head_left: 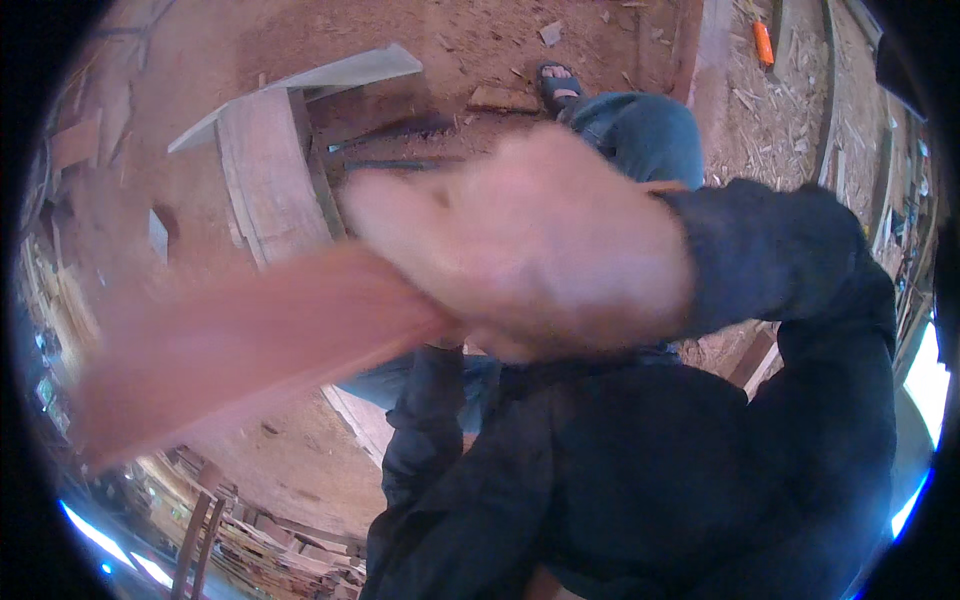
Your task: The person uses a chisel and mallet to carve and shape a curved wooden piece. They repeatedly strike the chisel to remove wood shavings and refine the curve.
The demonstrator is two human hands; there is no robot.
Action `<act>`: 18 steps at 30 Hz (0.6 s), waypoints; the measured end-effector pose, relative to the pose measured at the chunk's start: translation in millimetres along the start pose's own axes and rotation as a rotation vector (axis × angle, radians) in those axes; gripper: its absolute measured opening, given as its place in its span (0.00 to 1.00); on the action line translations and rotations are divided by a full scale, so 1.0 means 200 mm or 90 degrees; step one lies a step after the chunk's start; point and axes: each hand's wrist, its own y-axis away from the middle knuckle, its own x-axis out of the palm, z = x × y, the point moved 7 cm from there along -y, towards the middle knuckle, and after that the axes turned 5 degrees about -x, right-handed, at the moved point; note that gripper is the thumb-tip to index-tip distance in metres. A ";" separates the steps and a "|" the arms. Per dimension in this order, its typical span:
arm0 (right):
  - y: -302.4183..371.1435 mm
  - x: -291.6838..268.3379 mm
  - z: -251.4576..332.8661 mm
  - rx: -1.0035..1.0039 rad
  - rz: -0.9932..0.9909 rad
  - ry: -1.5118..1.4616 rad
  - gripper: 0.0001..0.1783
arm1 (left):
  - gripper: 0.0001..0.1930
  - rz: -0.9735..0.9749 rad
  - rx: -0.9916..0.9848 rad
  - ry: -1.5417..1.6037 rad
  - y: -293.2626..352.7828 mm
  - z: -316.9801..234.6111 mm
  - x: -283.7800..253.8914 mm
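Note:
My right hand (540, 245) is raised close to the camera, smeared by motion, and looms large over the middle of the view. Its fingers are too blurred to show whether they grip. Against the underside of the hand lies one end of a reddish-brown wooden board (260, 345). The board slants down to the left and is blurred as well. My left arm, in a dark sleeve (425, 430), reaches up beneath the board's near end. The left hand itself is almost wholly hidden behind the board and the right hand, so its hold cannot be made out.
A wide plank (268, 165) lies on the ground ahead, with a pale board (350, 72) across its far end. Wood scraps (290, 545) are piled at lower left. An orange object (763, 43) lies among shavings at upper right. My sandalled foot (560, 85) rests beyond my bent knee.

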 end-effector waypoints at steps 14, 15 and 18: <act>0.01 0.05 -0.02 -0.037 0.028 0.064 0.24 | 0.15 -0.094 -0.127 0.180 -0.20 -0.10 -0.02; 0.22 0.22 -0.18 0.034 0.174 0.101 0.29 | 0.14 -0.068 -0.134 0.207 -0.21 -0.07 0.11; 0.31 0.37 -0.33 0.038 0.232 0.096 0.24 | 0.12 -0.087 -0.198 0.213 -0.08 0.07 0.24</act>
